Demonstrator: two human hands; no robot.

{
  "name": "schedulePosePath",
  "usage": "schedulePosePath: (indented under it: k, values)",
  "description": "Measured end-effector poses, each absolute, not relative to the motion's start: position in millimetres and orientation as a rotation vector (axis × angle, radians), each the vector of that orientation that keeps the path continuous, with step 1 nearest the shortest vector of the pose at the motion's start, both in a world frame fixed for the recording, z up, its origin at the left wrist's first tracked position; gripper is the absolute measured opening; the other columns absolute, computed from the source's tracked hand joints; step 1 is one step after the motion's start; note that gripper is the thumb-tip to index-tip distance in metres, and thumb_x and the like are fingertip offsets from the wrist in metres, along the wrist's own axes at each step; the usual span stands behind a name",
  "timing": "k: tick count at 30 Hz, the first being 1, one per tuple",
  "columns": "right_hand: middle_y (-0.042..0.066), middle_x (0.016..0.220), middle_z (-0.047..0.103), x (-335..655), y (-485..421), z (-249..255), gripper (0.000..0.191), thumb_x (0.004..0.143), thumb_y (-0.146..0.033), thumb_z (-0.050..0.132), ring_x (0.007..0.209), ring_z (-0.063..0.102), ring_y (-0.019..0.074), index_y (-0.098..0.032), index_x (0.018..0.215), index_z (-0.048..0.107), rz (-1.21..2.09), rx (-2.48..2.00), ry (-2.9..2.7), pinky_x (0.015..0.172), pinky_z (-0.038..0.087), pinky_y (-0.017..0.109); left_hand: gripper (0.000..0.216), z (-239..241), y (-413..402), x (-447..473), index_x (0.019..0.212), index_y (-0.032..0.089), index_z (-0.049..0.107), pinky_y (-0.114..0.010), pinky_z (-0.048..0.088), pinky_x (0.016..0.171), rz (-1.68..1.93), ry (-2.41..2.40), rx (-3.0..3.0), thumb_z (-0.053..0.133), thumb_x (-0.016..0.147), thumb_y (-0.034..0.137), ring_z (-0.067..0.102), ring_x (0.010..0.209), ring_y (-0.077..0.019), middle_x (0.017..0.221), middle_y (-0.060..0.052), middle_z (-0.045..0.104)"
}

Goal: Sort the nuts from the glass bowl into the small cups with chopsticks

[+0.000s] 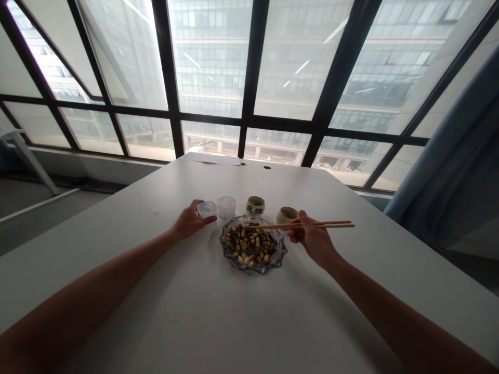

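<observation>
My left hand [192,220] is closed round a small clear plastic cup [207,209], thumb in front and fingers behind. A second frosted plastic cup [226,207] stands just to its right. In my right hand [312,237] is a pair of wooden chopsticks [331,224], held nearly level and pointing left. Their tips reach over the scalloped glass bowl [277,261], at the nuts and seeds [251,244] that fill it. Whether the tips grip a piece is too small to tell. Behind the bowl's right side, my right hand partly covers a greenish ceramic cup [286,213].
Another ceramic cup [255,205], with dark characters on it, stands behind the bowl. White paper [216,159] lies at the far end of the white table [195,311], near two dark round spots. Beyond are tall windows, with a blue curtain [448,156] on the right.
</observation>
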State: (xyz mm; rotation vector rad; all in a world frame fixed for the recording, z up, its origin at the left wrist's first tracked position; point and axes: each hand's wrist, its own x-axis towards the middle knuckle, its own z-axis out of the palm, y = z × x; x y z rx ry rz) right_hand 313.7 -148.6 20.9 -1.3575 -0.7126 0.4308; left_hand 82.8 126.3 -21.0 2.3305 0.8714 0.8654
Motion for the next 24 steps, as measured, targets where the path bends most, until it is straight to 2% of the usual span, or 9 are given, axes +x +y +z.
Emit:
schedulePosePath:
  k: [3,7,10,13,16,20,24]
  values:
    - [0.005,0.052,0.067,306,-156,23,0.057,0.081,-0.075,0.057,0.041,0.060,0.0167,-0.019,0.072,0.063,0.271,-1.431,-0.879,0.040,0.049,0.029,0.076,-23,124,83,0.121,0.019,0.053,-0.039,0.056,0.072,0.930,0.793,2.389,0.074,0.066,0.068,0.068,0.079,-0.0261,0.091,-0.008,0.071]
    - [0.006,0.062,0.070,299,-171,33,0.040,0.096,-0.051,0.053,0.053,0.065,0.0172,-0.021,0.075,0.066,-0.158,-1.440,-1.438,0.052,0.052,0.029,0.069,-26,121,83,0.120,0.021,0.054,-0.045,0.052,0.093,1.068,0.600,2.534,0.077,0.067,0.059,0.065,0.106,-0.0305,0.116,-0.012,0.067]
    - [0.006,0.065,0.069,298,-177,39,0.025,0.095,-0.034,0.056,0.057,0.063,0.0171,-0.021,0.078,0.069,-0.401,-1.275,-1.904,0.057,0.051,0.030,0.066,-28,122,83,0.120,0.021,0.055,-0.045,0.050,0.099,1.109,0.512,2.587,0.078,0.069,0.055,0.063,0.112,-0.0308,0.120,-0.012,0.064]
    - [0.006,0.065,0.069,296,-176,41,0.020,0.094,-0.026,0.055,0.057,0.061,0.0168,-0.021,0.081,0.069,-0.496,-1.228,-2.042,0.057,0.051,0.030,0.066,-28,123,83,0.122,0.021,0.054,-0.045,0.050,0.099,1.125,0.495,2.593,0.078,0.070,0.053,0.062,0.112,-0.0304,0.120,-0.011,0.063]
    - [0.006,0.064,0.069,292,-176,40,0.026,0.095,-0.034,0.054,0.057,0.062,0.0173,-0.022,0.076,0.068,-0.409,-1.304,-1.965,0.057,0.051,0.031,0.066,-28,123,82,0.122,0.021,0.054,-0.045,0.050,0.100,1.113,0.504,2.591,0.078,0.070,0.053,0.062,0.113,-0.0304,0.121,-0.011,0.063]
    - [0.004,0.057,0.066,284,-174,35,0.042,0.099,-0.050,0.046,0.049,0.062,0.0165,-0.022,0.073,0.065,-0.165,-1.394,-1.425,0.049,0.051,0.029,0.066,-27,123,83,0.122,0.022,0.053,-0.045,0.049,0.100,1.080,0.535,2.578,0.077,0.070,0.053,0.062,0.113,-0.0306,0.121,-0.011,0.063]
    - [0.003,0.048,0.062,287,-162,29,0.050,0.092,-0.064,0.052,0.039,0.057,0.0159,-0.020,0.070,0.062,0.034,-1.349,-0.965,0.039,0.047,0.028,0.066,-27,123,83,0.122,0.022,0.053,-0.046,0.050,0.098,1.077,0.567,2.563,0.077,0.069,0.053,0.062,0.111,-0.0309,0.120,-0.011,0.063]
